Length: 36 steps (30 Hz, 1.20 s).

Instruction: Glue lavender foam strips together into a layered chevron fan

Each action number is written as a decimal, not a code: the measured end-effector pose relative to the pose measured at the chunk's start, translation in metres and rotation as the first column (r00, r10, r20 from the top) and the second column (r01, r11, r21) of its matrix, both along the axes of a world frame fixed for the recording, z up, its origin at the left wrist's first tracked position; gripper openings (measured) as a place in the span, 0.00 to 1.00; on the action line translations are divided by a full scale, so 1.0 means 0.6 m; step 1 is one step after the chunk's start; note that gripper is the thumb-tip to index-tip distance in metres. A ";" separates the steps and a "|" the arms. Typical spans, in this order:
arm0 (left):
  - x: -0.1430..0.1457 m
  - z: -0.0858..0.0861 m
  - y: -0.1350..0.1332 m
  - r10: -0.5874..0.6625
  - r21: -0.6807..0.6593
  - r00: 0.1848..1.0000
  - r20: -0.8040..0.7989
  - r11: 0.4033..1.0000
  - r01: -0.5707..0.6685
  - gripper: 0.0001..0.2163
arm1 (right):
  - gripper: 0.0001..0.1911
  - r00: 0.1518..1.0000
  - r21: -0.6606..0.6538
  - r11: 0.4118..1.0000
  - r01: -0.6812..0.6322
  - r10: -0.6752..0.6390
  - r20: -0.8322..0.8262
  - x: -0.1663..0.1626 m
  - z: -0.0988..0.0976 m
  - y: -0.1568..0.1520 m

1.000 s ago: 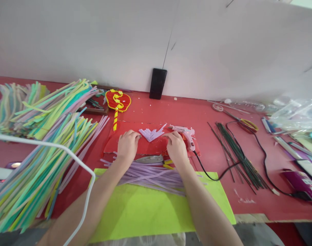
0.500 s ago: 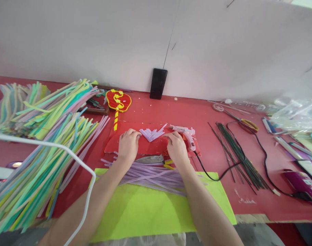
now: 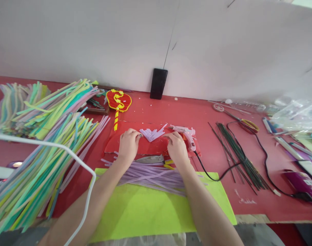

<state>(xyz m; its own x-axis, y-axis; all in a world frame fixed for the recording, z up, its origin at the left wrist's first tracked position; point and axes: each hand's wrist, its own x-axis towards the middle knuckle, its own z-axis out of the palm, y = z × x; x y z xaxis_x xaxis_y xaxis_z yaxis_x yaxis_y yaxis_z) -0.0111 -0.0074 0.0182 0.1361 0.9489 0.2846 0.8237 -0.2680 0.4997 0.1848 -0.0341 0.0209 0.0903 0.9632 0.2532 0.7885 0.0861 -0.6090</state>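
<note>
Several short lilac pipe cleaners (image 3: 151,136) lie nested in a V on a red board (image 3: 122,146). At the V's left tips is my left hand (image 3: 130,143), its thumb and fingers closed in a pinch. My right hand (image 3: 177,145) pinches at the right-hand side of the V, fingertips pointing inward; the small bits between the fingers are hard to see. Below the board, a bundle of long lilac pipe cleaners (image 3: 153,179) lies under my forearms, partly on a lime-green sheet (image 3: 145,212). Pliers with yellow handles (image 3: 151,159) rest between bundle and board.
A pink glue gun (image 3: 188,135) sits right of my right hand, its black cord trailing right. Further right are green stems (image 3: 238,157) and scissors (image 3: 248,125). Colourful pipe cleaners (image 3: 50,164) fill the left. A white cable (image 3: 90,191) crosses my left forearm. A phone (image 3: 158,83) leans against the wall.
</note>
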 end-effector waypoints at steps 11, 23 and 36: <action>0.003 0.000 0.014 0.088 -0.122 0.911 0.404 0.992 -0.041 0.04 | 0.21 1.000 -0.013 1.000 -0.003 0.003 -0.020 -0.001 0.001 -0.001; -0.019 0.009 0.038 0.110 -0.129 0.615 0.781 0.992 -0.014 0.13 | 0.12 0.924 0.041 0.926 -0.375 0.377 -0.065 -0.021 0.027 -0.015; -0.045 0.026 0.048 0.172 -0.153 0.399 0.901 0.985 -0.079 0.16 | 0.02 0.610 -0.341 0.528 -0.778 0.765 -0.206 -0.038 0.070 -0.065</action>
